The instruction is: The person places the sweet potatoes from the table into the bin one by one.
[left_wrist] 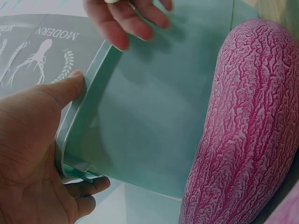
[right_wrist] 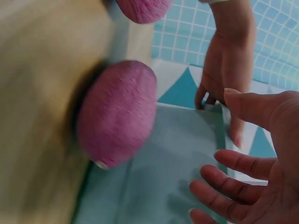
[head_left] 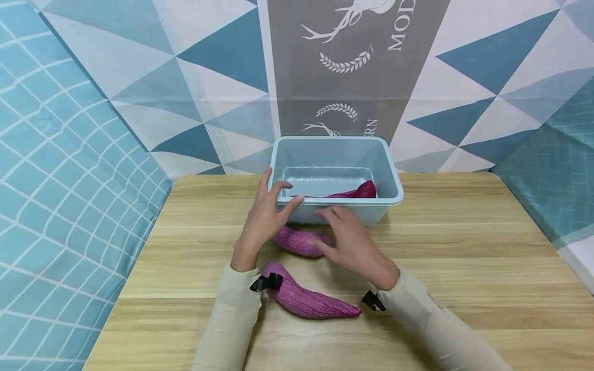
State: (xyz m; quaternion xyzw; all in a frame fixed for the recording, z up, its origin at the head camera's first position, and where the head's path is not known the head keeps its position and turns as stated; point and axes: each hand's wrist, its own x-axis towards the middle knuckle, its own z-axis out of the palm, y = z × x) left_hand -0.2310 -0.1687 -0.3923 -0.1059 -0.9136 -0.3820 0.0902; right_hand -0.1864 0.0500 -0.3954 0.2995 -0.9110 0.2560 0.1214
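A pale blue plastic bin (head_left: 394,198) stands at the table's back edge, with a purple sweet potato (head_left: 366,190) lying inside, partly hidden by the front wall. My left hand (head_left: 262,216) grips the bin's front left corner, thumb on the rim and fingers bent around the corner. Just in front of the bin lies a second sweet potato (head_left: 297,242), pink-purple and wrinkled. Over its right end and close to the bin's front wall is my right hand (head_left: 355,242), fingers spread and holding nothing. Nearer me a third, tapered sweet potato (head_left: 306,301) lies between my forearms.
The wood-grain table (head_left: 464,257) extends to both sides of the bin. Behind the bin rises a patterned cloth backdrop (head_left: 232,67). A blue checked cloth (head_left: 69,180) hangs along the left side. Black wrist straps (head_left: 266,282) sit on the pale sleeves.
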